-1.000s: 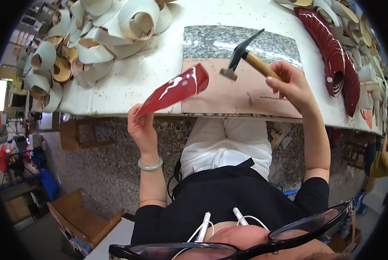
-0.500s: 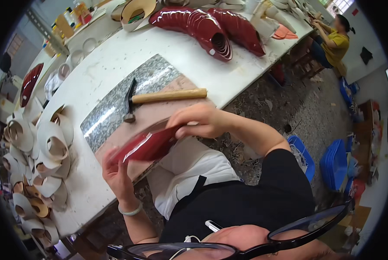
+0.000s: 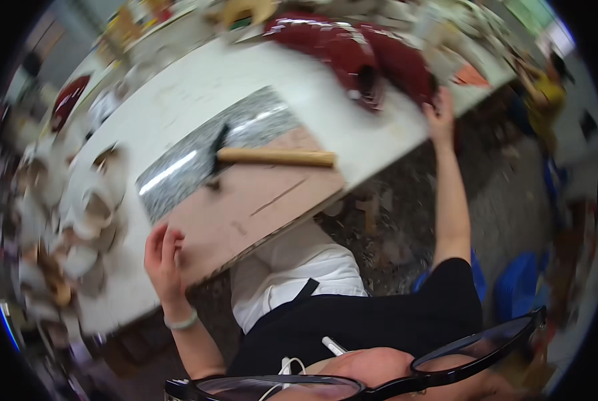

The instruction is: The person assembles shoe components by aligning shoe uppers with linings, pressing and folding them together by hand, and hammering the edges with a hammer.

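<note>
Glossy dark red shoe uppers lie nested in two long stacks on the far side of the white table: a left stack and a right stack. My right hand is stretched out to the near end of the right stack, fingers closed on the end upper there; motion blurs the grip. Over the left corner of the pinkish work board my left hand hovers with loosely bent fingers apart and nothing in them. A hammer with a wooden handle rests across the board and its grey stone slab.
Pale curved shoe parts crowd the table's left side. Another red stack stands at the far left. Blue baskets sit on the littered floor at right. A person in yellow works at the far right.
The red upper that both hands held over the board has left that spot. My right hand has swung far right to the stack; my left hand has let go and moved slightly left.
</note>
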Action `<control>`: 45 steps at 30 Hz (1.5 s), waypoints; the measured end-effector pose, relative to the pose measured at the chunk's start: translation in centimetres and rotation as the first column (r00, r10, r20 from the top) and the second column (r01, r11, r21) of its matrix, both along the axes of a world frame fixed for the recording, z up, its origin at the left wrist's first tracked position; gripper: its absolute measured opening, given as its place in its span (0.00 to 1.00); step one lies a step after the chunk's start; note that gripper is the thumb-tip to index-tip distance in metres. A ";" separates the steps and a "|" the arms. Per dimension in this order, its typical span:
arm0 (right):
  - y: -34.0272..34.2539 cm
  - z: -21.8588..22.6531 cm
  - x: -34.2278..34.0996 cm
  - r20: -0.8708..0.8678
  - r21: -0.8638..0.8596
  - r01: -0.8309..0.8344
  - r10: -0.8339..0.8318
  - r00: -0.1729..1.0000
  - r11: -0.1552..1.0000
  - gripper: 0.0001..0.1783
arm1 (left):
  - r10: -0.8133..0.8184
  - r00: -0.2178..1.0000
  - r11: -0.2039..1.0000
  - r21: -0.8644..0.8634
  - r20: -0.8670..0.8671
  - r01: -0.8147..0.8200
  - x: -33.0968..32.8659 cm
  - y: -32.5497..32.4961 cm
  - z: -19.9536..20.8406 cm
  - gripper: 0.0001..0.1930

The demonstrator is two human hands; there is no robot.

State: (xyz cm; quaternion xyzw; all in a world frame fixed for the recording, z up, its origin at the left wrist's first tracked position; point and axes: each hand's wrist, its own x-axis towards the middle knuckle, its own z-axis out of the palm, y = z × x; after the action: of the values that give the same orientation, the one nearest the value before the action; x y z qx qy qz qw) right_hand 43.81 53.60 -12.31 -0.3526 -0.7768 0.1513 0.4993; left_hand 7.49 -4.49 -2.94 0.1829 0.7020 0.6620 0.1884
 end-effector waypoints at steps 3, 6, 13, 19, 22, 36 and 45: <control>5.1 -0.5 1.6 -0.174 -0.195 -0.271 0.239 0.955 0.943 0.41 | 0.032 0.998 0.999 -0.010 -0.056 -0.033 -2.0 0.9 0.8 0.15; 4.8 2.3 2.4 0.275 0.269 0.239 -0.313 0.909 0.933 0.44 | 0.155 0.952 0.986 -0.012 -0.264 -0.164 -6.6 0.2 1.1 0.15; -24.6 11.5 -18.2 0.641 -0.003 -0.681 0.525 0.560 0.732 0.27 | 0.041 0.321 0.756 -0.181 -0.946 -0.629 -16.1 -1.8 -0.3 0.17; -25.3 8.0 -22.4 0.583 -0.061 -0.642 0.550 0.598 0.764 0.22 | -0.270 0.356 0.460 -0.444 -0.895 -0.769 -18.6 -1.0 -1.7 0.11; -24.2 8.0 -24.4 0.608 -0.005 -0.569 0.454 0.651 0.822 0.22 | 0.159 0.537 0.833 -0.179 -0.828 -0.523 -16.5 0.0 1.5 0.10; -40.7 9.7 -24.9 0.440 -0.265 -0.920 0.885 0.152 0.290 0.25 | -0.135 0.699 0.975 -0.220 -0.702 -0.032 -4.8 1.7 -1.8 0.18; -43.9 8.8 -24.6 -0.093 -0.607 -0.780 0.962 0.258 0.150 0.25 | 0.109 0.826 0.994 0.065 -0.553 -0.087 3.4 0.1 -0.5 0.09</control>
State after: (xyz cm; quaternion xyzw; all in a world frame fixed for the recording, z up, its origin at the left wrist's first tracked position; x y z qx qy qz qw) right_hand 19.22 9.70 -3.54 0.0300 -0.8205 0.5680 0.0568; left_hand 10.89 -4.37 -3.48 0.3345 0.7225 0.6020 -0.0613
